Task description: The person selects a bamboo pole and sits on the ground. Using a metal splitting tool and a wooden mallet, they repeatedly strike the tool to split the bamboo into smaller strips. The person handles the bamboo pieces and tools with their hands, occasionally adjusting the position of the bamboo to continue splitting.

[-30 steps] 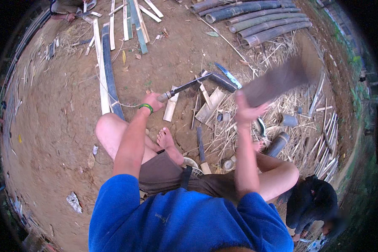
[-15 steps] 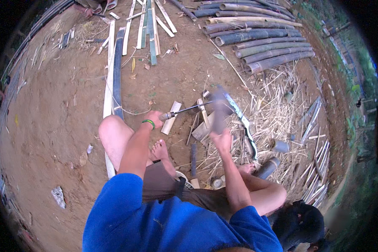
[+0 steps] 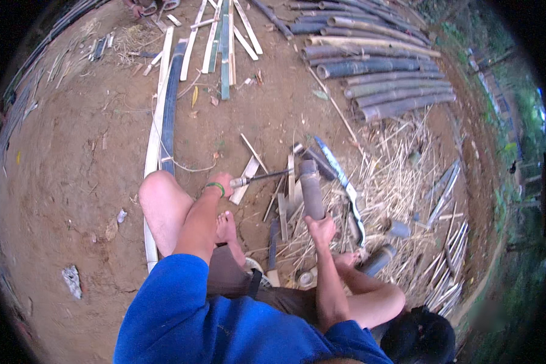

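Observation:
My left hand (image 3: 222, 183) is closed around the pale handle of a long knife (image 3: 267, 176). Its narrow dark blade points right, and the far end passes behind a bamboo section. That thick bamboo section (image 3: 311, 193) is gripped at its near end by my right hand (image 3: 321, 230). Short split bamboo pieces stand or lie under and around the blade, partly hidden by the section. One pale split piece (image 3: 244, 180) lies beside my left hand. Just right of the bamboo section rests a curved saw (image 3: 340, 171) with a black and white handle.
Bamboo poles (image 3: 382, 68) are stacked at the far right, above a heap of shavings (image 3: 388, 164). Long split strips (image 3: 224, 54) lie at the far side. Bamboo offcuts (image 3: 399, 229) sit near my right foot. Another person's hand (image 3: 138, 10) shows at the top left.
The bamboo section, blurred before, has come lower and is sharper now. The knife has dropped slightly. A thin split strip now lies apart by the pale piece. The view has shifted a little.

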`<act>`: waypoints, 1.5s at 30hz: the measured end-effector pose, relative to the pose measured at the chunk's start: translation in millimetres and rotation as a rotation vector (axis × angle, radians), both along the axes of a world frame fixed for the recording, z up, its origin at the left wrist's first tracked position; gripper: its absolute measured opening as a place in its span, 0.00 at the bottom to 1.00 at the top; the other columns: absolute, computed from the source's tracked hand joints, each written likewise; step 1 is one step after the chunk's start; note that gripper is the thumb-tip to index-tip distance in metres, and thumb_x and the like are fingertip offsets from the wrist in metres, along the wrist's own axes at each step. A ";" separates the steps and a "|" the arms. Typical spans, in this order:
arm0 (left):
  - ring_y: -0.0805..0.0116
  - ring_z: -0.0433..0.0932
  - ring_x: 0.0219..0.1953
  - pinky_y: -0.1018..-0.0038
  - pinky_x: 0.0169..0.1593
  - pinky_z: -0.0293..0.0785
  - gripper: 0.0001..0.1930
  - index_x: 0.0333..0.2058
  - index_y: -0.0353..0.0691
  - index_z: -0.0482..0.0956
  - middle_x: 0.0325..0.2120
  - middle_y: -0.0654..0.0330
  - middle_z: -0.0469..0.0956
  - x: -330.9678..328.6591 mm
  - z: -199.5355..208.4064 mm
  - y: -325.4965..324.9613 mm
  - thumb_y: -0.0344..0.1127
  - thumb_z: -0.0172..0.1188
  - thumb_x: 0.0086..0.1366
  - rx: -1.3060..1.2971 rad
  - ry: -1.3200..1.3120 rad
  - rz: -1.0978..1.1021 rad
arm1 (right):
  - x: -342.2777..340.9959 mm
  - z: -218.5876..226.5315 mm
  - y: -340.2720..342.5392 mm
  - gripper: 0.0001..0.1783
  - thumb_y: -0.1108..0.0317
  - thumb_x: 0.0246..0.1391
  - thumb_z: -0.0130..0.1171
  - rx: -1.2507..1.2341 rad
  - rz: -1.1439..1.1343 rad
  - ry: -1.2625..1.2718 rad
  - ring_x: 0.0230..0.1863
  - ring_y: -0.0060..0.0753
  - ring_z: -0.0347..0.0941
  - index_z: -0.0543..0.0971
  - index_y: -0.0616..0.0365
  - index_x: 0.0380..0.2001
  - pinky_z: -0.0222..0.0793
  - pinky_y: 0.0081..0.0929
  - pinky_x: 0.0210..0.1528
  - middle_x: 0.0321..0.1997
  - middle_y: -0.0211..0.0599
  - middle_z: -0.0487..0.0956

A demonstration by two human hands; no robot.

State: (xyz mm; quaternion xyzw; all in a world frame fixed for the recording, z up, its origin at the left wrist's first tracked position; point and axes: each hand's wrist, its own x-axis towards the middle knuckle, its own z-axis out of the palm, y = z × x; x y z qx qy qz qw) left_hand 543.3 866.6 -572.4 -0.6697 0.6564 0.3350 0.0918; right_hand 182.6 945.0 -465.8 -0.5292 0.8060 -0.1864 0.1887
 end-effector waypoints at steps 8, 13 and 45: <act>0.48 0.80 0.40 0.59 0.47 0.76 0.19 0.33 0.40 0.83 0.35 0.46 0.81 -22.8 12.6 9.0 0.45 0.63 0.44 -0.089 0.112 0.092 | -10.7 -62.0 9.7 0.50 0.38 0.42 0.66 -0.176 0.015 0.374 0.52 0.62 0.71 0.66 0.70 0.57 0.64 0.47 0.57 0.50 0.64 0.74; 0.51 0.78 0.44 0.63 0.48 0.73 0.28 0.38 0.33 0.80 0.40 0.44 0.80 -120.6 79.4 31.8 0.50 0.67 0.44 -0.022 0.592 -0.013 | 63.7 -58.9 -11.0 0.44 0.32 0.55 0.49 0.486 -0.053 -1.059 0.49 0.45 0.75 0.71 0.66 0.53 0.70 0.38 0.52 0.46 0.49 0.78; 0.76 0.76 0.26 0.78 0.30 0.73 0.11 0.38 0.39 0.79 0.26 0.64 0.77 -88.9 6.1 -18.7 0.39 0.62 0.63 0.115 1.226 0.616 | 64.1 66.6 9.4 0.18 0.55 0.54 0.65 0.123 0.051 -0.758 0.21 0.19 0.69 0.77 0.60 0.29 0.65 0.22 0.25 0.20 0.28 0.75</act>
